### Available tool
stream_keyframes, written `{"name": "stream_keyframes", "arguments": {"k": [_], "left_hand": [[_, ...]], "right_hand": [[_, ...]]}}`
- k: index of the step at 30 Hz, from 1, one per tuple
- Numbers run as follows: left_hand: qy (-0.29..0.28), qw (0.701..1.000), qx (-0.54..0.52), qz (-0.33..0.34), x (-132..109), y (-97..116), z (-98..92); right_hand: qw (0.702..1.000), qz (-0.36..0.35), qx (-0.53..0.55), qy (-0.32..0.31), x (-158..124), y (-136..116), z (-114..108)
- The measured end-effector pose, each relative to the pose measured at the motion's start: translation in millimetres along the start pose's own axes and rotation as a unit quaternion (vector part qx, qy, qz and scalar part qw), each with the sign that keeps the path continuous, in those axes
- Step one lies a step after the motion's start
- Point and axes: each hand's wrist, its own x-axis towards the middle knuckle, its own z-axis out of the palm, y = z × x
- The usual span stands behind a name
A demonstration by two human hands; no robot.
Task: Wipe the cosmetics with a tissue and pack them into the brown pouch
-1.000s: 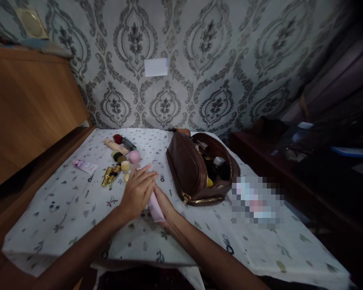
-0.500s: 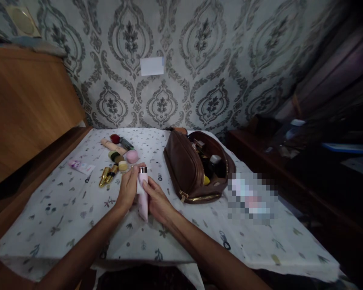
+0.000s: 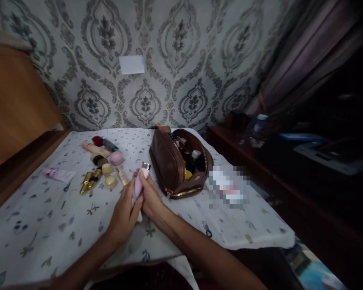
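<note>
Between both hands, above the near part of the table, is a pale pink cosmetic tube (image 3: 138,186) with a shiny silver cap end tilted up to the right. My left hand (image 3: 124,211) wraps its lower left side. My right hand (image 3: 153,199) grips it from the right, thumb along the tube near the cap. Just beyond my left hand lies a slim beige tube (image 3: 121,176). A brown cosmetic bag (image 3: 166,165) stands unzipped to the right of my hands, with a dark bottle with a pale cap (image 3: 196,159) and other items inside.
On the table's left lie gold lipstick tubes (image 3: 90,180), small round jars (image 3: 110,181), a pink egg-shaped item (image 3: 117,158), a peach tube (image 3: 93,149), a red-tipped brush (image 3: 97,140) and a white-pink tube (image 3: 58,174). A blurred-out item (image 3: 228,187) lies right of the bag.
The view has swung right, shifting the table leftward. The pink tube has tilted, its cap now pointing up to the right. My left hand has moved lower around it, uncovering the slim beige tube.
</note>
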Motion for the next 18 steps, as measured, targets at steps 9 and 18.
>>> {"name": "stream_keyframes", "arguments": {"k": [9, 18], "left_hand": [[-0.11, 0.988, 0.066, -0.09, 20.4, -10.2, -44.4], [-0.118, 0.982, 0.114, -0.097, 26.5, -40.6, -82.6]], "right_hand": [[0.995, -0.018, -0.092, -0.024, 4.7, -6.3, -0.5], [0.968, -0.059, -0.237, -0.05, -0.2, -19.6, -0.8]]}}
